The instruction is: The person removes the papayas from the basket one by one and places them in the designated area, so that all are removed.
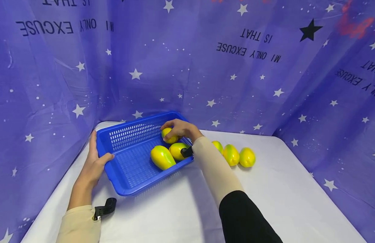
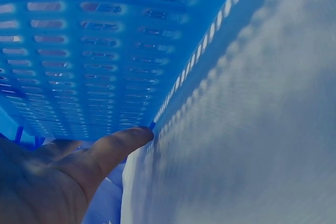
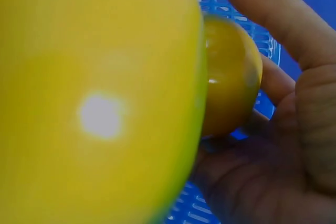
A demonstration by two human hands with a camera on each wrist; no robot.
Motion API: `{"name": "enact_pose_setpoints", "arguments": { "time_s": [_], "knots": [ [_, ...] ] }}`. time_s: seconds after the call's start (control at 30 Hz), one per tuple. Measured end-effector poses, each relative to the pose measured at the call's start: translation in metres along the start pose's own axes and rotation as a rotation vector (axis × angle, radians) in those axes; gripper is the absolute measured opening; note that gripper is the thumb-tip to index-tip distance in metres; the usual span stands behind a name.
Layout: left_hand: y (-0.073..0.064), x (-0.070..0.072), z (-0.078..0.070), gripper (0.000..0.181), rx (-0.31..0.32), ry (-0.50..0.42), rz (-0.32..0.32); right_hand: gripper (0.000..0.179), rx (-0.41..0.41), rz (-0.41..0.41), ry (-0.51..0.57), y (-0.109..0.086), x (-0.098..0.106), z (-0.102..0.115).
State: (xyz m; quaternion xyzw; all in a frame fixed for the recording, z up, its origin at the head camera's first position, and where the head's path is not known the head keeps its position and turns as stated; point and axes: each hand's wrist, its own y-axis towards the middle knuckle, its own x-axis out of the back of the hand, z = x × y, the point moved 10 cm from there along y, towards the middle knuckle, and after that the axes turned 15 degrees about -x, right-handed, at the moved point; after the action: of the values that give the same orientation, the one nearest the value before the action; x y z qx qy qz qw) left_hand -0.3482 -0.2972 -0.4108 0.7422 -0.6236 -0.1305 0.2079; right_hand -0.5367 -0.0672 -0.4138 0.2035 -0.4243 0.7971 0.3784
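Note:
A blue plastic basket (image 1: 135, 152) with slotted walls sits tilted on the white table. My left hand (image 1: 94, 163) grips its left end, thumb over the rim. In the left wrist view, a finger of the left hand (image 2: 79, 174) lies against the basket's slotted outside (image 2: 100, 56). Inside the basket, at the right end, my right hand (image 1: 182, 129) holds a yellow-green mango (image 1: 169, 135). That held mango (image 3: 231, 77) is partly hidden behind a nearer one (image 3: 100, 77) in the right wrist view. Two more mangoes (image 1: 162, 157) (image 1: 176, 151) lie in the basket.
Right of the basket, three mangoes (image 1: 231, 155) stand in a row on the white table (image 1: 275, 195), one partly hidden by the right forearm. A purple curtain (image 1: 187, 67) with stars and lettering hangs behind and along both sides.

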Motion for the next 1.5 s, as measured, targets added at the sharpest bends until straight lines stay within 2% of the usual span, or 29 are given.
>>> {"name": "enact_pose_setpoints", "arguments": {
  "time_s": [0.27, 0.37, 0.5, 0.63, 0.87, 1.13, 1.27, 1.5],
  "knots": [
    [-0.010, -0.004, 0.001, 0.091, 0.027, 0.003, 0.014, 0.058, -0.008, 0.008, 0.006, -0.007, -0.006, -0.002],
    [-0.013, -0.008, 0.001, 0.091, 0.030, -0.013, 0.011, 0.058, 0.019, 0.004, 0.009, -0.014, -0.002, 0.002],
    [-0.015, -0.011, 0.001, 0.091, 0.032, -0.042, 0.002, 0.058, 0.082, -0.009, 0.033, -0.027, 0.010, 0.014],
    [-0.016, -0.012, 0.001, 0.090, 0.039, -0.049, 0.006, 0.058, 0.145, -0.062, 0.032, -0.045, 0.028, 0.023],
    [-0.020, -0.007, 0.007, 0.088, 0.052, -0.047, 0.022, 0.057, 0.266, -0.126, 0.082, -0.083, 0.052, 0.023],
    [-0.026, -0.006, 0.012, 0.087, 0.070, -0.040, 0.025, 0.061, 0.324, -0.169, 0.143, -0.132, 0.073, -0.001],
    [-0.025, -0.008, 0.012, 0.087, 0.068, -0.045, 0.031, 0.062, 0.340, -0.224, 0.162, -0.151, 0.089, -0.022],
    [-0.019, -0.008, 0.007, 0.087, 0.021, -0.002, 0.044, 0.063, 0.329, -0.309, 0.223, -0.186, 0.113, -0.066]
  ]
}}
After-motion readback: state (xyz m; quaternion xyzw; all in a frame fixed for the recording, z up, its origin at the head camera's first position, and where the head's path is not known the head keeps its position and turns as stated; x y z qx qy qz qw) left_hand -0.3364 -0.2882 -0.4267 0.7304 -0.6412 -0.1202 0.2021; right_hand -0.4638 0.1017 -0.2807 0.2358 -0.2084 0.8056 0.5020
